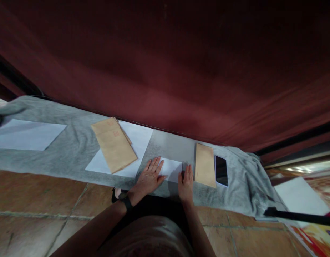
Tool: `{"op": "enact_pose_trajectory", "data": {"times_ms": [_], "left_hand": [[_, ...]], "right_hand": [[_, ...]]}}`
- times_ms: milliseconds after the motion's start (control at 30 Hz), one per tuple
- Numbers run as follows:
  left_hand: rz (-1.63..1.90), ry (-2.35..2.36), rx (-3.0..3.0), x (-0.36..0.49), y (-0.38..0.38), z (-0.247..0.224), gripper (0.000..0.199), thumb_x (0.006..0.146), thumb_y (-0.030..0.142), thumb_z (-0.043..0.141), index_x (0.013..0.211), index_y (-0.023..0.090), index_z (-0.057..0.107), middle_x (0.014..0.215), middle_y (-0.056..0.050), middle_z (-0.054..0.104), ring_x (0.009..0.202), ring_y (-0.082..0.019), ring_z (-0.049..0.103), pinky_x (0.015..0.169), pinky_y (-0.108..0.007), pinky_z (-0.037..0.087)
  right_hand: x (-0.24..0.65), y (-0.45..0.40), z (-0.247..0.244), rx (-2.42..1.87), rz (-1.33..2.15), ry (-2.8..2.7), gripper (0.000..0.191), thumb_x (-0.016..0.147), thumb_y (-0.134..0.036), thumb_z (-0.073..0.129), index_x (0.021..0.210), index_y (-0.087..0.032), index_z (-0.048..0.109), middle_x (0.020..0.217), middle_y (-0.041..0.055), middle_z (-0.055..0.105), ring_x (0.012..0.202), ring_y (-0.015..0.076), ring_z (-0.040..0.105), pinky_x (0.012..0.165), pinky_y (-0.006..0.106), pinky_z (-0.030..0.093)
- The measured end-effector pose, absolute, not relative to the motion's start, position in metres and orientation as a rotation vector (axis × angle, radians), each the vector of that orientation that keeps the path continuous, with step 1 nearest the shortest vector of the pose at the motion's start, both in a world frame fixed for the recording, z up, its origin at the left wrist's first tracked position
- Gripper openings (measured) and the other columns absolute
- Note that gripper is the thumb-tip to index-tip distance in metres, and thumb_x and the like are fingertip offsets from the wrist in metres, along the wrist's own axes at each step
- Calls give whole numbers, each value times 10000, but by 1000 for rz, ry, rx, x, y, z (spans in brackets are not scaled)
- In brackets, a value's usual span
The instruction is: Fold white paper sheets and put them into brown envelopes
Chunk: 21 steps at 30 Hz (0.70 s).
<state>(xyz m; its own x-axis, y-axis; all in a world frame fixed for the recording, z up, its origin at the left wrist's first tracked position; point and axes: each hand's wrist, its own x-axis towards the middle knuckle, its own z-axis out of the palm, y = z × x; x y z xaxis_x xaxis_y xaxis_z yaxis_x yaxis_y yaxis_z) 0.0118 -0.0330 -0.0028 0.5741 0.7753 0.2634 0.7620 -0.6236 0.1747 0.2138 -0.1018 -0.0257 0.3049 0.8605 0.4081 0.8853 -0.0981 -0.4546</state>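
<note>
A folded sheet of white paper (170, 168) lies on the grey cloth in front of me. My left hand (150, 175) rests flat on its left part, fingers spread. At the sheet's right edge is my right hand (185, 184), its fingers stretched out and pointing away from me; the thumb side touches or nearly touches the paper. A brown envelope (205, 165) lies just right of my right hand. Left of my left hand, several brown envelopes (115, 146) are piled at a slant on white paper sheets (139, 137).
A phone (221, 171) lies right of the single envelope. More white paper (28, 134) is at the far left of the grey cloth (79, 142). A dark red upright surface (165, 89) stands behind the bench. A black bar (298, 216) juts in at the lower right.
</note>
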Motion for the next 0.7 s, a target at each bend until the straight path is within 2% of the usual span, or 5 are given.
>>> {"op": "enact_pose_trajectory", "data": {"times_ms": [100, 200, 367, 567, 700], "left_hand": [[491, 1350, 2748, 12, -33, -4, 669, 982, 518, 466, 1510, 109, 432, 1607, -190, 367, 1501, -309, 335, 1236, -499, 251], [493, 1350, 2744, 12, -33, -6, 674, 983, 529, 460, 1511, 112, 431, 1608, -190, 363, 1503, -308, 329, 1238, -504, 245], [529, 1349, 2727, 12, -33, -7, 687, 983, 544, 461, 1524, 122, 416, 1614, -184, 352, 1503, -306, 329, 1243, -503, 236], [545, 1351, 2727, 12, -33, -6, 681, 982, 538, 461, 1516, 117, 428, 1607, -187, 364, 1497, -312, 341, 1242, -500, 240], [533, 1353, 2733, 12, -33, -6, 676, 982, 529, 463, 1519, 120, 422, 1609, -186, 361, 1498, -312, 339, 1244, -505, 235]], "right_hand": [[229, -103, -17, -1962, -149, -1580, 612, 1044, -356, 327, 1608, -153, 201, 1616, 218, 324, 1486, 327, 315, 1120, 599, 370], [247, -103, -11, -2167, -250, -1450, 682, 1024, -420, 330, 1573, -22, 256, 1590, 313, 306, 1481, 412, 294, 1113, 663, 315], [266, -103, -10, -2405, -230, -1353, 724, 1003, -453, 294, 1459, 96, 414, 1473, 401, 422, 1380, 468, 434, 1081, 646, 320], [272, -100, -5, -2466, -294, -1417, 578, 1009, -368, 263, 1344, -8, 567, 1307, 324, 602, 1187, 413, 598, 987, 540, 405], [278, -100, -2, -2431, -299, -1500, 502, 1017, -337, 266, 1271, -77, 614, 1203, 260, 655, 1094, 370, 635, 937, 488, 429]]}}
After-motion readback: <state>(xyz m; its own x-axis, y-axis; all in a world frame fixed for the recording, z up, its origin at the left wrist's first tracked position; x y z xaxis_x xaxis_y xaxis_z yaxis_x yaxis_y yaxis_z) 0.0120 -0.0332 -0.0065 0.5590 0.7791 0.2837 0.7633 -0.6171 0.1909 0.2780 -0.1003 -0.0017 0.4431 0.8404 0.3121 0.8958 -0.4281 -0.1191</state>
